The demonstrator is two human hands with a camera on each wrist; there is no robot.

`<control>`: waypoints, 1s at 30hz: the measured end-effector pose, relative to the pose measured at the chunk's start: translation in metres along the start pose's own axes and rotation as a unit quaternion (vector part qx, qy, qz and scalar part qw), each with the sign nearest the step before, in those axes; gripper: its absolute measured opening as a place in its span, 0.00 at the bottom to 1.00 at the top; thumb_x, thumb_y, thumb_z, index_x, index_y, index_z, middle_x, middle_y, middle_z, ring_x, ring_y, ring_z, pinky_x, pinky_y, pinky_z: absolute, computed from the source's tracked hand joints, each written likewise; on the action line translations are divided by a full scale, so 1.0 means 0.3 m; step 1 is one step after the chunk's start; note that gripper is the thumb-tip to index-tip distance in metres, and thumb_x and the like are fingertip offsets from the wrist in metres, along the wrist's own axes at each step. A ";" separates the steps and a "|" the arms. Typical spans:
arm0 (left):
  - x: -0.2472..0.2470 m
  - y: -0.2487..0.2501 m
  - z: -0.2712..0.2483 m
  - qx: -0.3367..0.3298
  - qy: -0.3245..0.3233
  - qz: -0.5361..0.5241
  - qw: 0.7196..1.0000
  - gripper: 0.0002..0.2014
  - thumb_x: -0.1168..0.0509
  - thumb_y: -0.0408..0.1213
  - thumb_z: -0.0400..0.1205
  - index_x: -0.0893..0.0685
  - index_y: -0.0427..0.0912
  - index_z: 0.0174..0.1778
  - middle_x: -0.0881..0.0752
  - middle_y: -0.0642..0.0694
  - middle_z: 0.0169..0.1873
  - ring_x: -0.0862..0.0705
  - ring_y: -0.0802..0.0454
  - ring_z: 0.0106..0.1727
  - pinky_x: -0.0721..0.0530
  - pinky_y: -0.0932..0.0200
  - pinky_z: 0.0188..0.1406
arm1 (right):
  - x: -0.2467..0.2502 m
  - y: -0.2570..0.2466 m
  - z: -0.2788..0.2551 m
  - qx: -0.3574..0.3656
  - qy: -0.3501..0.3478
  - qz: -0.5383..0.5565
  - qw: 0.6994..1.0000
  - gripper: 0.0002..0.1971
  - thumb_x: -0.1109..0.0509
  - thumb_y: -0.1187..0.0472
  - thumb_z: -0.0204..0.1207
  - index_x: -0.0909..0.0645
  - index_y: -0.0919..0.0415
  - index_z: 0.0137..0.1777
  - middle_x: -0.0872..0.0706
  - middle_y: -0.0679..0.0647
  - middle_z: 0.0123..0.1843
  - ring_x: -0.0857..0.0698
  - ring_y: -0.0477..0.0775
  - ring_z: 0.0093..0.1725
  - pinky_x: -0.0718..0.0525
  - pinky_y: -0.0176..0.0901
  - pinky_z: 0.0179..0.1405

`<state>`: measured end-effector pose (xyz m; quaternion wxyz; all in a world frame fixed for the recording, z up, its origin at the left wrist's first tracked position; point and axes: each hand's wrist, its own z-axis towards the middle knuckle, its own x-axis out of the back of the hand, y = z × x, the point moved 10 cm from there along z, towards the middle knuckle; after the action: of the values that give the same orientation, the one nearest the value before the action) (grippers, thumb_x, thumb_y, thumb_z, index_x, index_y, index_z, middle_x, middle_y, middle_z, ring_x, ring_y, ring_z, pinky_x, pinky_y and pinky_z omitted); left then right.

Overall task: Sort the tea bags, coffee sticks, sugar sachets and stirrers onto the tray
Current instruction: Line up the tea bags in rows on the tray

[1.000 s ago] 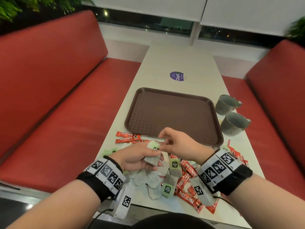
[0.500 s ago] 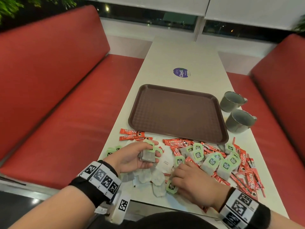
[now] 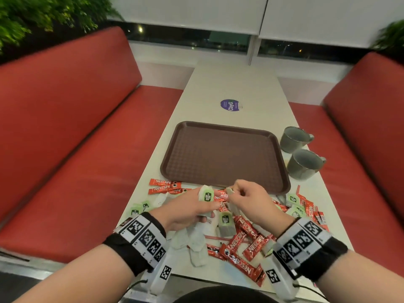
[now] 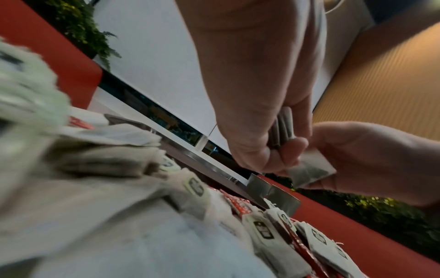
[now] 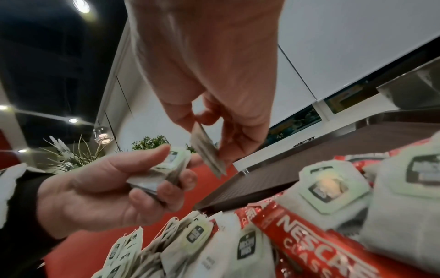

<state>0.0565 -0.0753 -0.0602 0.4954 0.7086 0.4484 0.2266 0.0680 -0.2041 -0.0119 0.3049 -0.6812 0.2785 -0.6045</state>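
Your left hand (image 3: 185,209) grips a small stack of soft green-tagged paper tea bags (image 3: 206,196); your right hand (image 3: 251,201) pinches one more tea bag (image 3: 230,192) at three o'clock of it. Both hover just before the empty brown plastic tray (image 3: 223,156). They're light, limp; pinch edges.

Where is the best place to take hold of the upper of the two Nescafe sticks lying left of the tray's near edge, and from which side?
Pinch the upper Nescafe stick across its narrow width near the middle, coming from above. It lies flat on the table, long and thin, so I judge its long edges the easiest hold, and the brown tray stands just right.
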 end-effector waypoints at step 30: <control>-0.088 -0.007 0.023 -0.001 0.113 -0.143 0.983 0.10 0.35 0.24 0.80 0.16 0.36 0.55 0.12 0.40 0.43 0.16 0.50 0.41 0.22 0.61 0.33 | -0.052 0.110 0.029 -0.058 -0.131 0.288 0.947 0.07 0.26 0.69 0.74 0.18 0.62 0.37 0.18 0.53 0.27 0.22 0.46 0.24 0.24 0.38 0.26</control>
<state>0.0480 -0.1012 -0.0617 0.4696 0.6067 0.5977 0.2327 0.0744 -0.2135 -0.0476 0.4592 -0.6620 0.4550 -0.3792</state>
